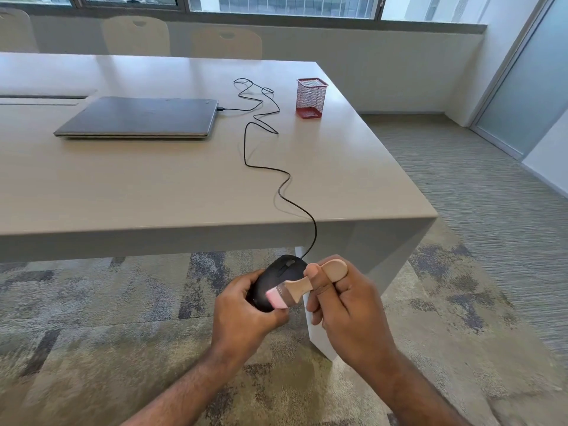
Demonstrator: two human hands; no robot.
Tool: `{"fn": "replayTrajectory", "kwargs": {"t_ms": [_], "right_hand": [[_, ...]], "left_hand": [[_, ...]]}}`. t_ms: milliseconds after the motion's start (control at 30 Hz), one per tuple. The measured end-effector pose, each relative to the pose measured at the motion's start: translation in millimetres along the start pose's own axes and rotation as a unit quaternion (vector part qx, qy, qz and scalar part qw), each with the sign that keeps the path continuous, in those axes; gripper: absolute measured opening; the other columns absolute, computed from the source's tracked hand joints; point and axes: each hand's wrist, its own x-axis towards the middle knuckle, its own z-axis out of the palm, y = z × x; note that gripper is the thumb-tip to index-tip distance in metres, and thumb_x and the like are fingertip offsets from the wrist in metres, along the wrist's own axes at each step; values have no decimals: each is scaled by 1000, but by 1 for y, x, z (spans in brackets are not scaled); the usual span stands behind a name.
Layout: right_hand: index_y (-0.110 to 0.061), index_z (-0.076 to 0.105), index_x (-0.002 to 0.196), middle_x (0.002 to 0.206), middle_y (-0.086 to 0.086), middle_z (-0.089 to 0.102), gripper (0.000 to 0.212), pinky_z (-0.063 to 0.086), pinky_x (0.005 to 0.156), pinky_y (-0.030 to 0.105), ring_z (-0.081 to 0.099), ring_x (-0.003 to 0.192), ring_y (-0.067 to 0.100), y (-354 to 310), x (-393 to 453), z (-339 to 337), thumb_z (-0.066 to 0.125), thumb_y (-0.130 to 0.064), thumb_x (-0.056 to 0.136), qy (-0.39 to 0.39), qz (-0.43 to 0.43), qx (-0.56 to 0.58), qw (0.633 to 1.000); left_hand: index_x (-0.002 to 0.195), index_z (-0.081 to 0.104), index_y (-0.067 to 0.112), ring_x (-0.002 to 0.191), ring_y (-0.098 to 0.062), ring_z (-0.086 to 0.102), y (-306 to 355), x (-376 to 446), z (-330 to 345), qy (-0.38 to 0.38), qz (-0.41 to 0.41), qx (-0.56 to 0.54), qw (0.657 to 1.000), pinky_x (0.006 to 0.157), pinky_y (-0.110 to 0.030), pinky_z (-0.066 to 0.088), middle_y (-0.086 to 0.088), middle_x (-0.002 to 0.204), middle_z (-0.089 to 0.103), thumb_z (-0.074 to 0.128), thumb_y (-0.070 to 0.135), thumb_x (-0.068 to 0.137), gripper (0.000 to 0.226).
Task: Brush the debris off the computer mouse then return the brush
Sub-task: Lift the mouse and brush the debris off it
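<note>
— What are your hands doing?

— My left hand [246,315] is gripping the black computer mouse [276,278] from its left side and rear, fingers curled around it, holding it in the air in front of the counter [153,186], below the level of its top and over the carpet [92,318]. My right hand [347,312] is closed on the brush [302,285], pinching its wooden handle between thumb and fingers, with the rounded end of the handle sticking up past my thumb.

— And where is the brush sitting?

— Its pink bristles [275,298] are touching the rear of the mouse, close to my left fingers. The handle is slanting up and to the right.

— Is the mouse loose?

— No, its black cable [261,167] is running from the front of the mouse up over the counter edge, snaking across the top to the closed grey laptop [138,118], where it is plugged into the right side.

— Anything else up there?

— A red mesh pen holder [310,98] is standing upright to the right of the cable loops, well apart from the laptop, near the counter's right edge. Pale chairs [136,36] are lining the far side, under the windows [276,4].
</note>
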Motion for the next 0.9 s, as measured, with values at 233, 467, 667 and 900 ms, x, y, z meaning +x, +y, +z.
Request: {"fn": "replayTrajectory", "kwargs": {"t_ms": [233, 467, 667, 900], "right_hand": [[-37, 65, 125, 87, -1, 74, 30, 58, 59, 31, 72, 73, 20, 21, 5, -2, 54, -36, 98, 94, -38, 58, 993], [-31, 64, 126, 114, -15, 74, 31, 53, 84, 12, 70, 103, 1, 38, -10, 23, 52, -20, 100, 65, -41, 43, 996], [-17, 67, 126, 99, -9, 72, 28, 48, 71, 7, 67, 83, -4, 46, -12, 25, 54, -18, 101, 64, -40, 47, 996], [-27, 64, 128, 115, -17, 72, 30, 55, 84, 16, 70, 106, 6, 49, -7, 22, 50, -31, 101, 63, -51, 68, 994]], "left_hand": [[107, 68, 37, 81, -1, 71, 5, -5, -3, 5, 6, -8, 1000, 61, -17, 56, 11, 95, 73, 85, 46, 45, 65], [96, 66, 45, 77, -2, 72, 20, -9, -2, 7, 2, -41, 999, 60, -17, 56, 10, 87, 75, 85, 44, 42, 58], [106, 68, 30, 79, -6, 76, 25, -6, -7, -40, -59, -102, 992, 64, -21, 60, 14, 91, 78, 94, 46, 37, 75], [101, 74, 12, 84, -21, 77, 36, -2, -10, -66, -135, -200, 968, 75, -33, 62, -7, 90, 80, 91, 46, 68, 50]]}}
